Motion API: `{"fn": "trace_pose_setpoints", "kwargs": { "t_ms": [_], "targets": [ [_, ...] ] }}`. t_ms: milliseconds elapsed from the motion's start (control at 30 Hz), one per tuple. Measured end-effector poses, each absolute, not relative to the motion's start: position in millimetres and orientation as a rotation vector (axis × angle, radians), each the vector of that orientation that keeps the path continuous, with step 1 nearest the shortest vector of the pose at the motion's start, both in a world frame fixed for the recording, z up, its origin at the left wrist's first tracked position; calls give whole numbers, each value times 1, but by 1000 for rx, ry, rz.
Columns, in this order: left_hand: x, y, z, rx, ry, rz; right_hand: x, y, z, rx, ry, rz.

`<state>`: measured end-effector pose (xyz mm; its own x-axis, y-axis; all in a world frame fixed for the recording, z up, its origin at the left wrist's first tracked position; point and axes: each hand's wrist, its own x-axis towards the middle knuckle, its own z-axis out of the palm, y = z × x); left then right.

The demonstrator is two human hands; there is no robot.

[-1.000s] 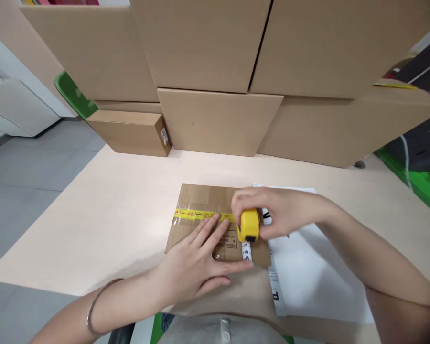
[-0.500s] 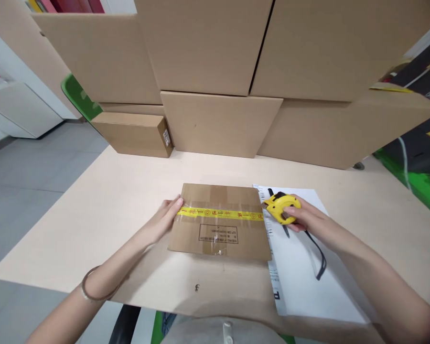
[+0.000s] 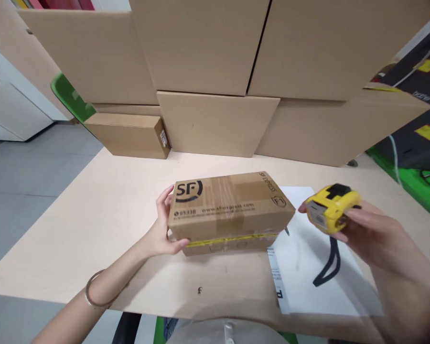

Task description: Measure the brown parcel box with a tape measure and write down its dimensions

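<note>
A brown cardboard box (image 3: pixel 232 208) with SF EXPRESS printing and clear tape is tilted, its printed side facing up. My left hand (image 3: pixel 163 227) grips its left end, the thumb on the near side and the fingers behind. Yellow tape (image 3: pixel 232 239) runs along the lower near face. To the right, my right hand (image 3: pixel 369 229) holds a yellow tape measure (image 3: pixel 331 208) above a white sheet, with its black wrist strap (image 3: pixel 329 267) hanging down. The blade looks retracted. One fingertip of the right hand is close to the box's right corner; I cannot tell if it touches.
A white sheet (image 3: pixel 318 282) with a printed left edge lies on the table (image 3: pixel 75 229) at the right. At the back left stands a smaller brown box (image 3: pixel 125 136). Large cardboard panels (image 3: pixel 218 124) rise along the back. A dark printed case (image 3: pixel 415 114) is at the far right.
The box has been tipped up and turned, so the SF side shows instead of the taped, stamped face. My right hand has moved right, away from the box's edge, with the tape measure.
</note>
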<state>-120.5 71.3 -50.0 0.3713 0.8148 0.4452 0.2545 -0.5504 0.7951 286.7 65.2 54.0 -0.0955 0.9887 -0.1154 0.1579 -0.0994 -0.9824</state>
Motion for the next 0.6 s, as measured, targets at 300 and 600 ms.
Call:
{"fn": "trace_pose_setpoints", "kwargs": {
  "t_ms": [300,600],
  "targets": [
    [-133,72,-76,2034,842,1086,174,102,102,-1141,-2226,940],
    [-142,80,-96,2253,785,1165,110,109,99,-916,-2610,789]
  ]
}}
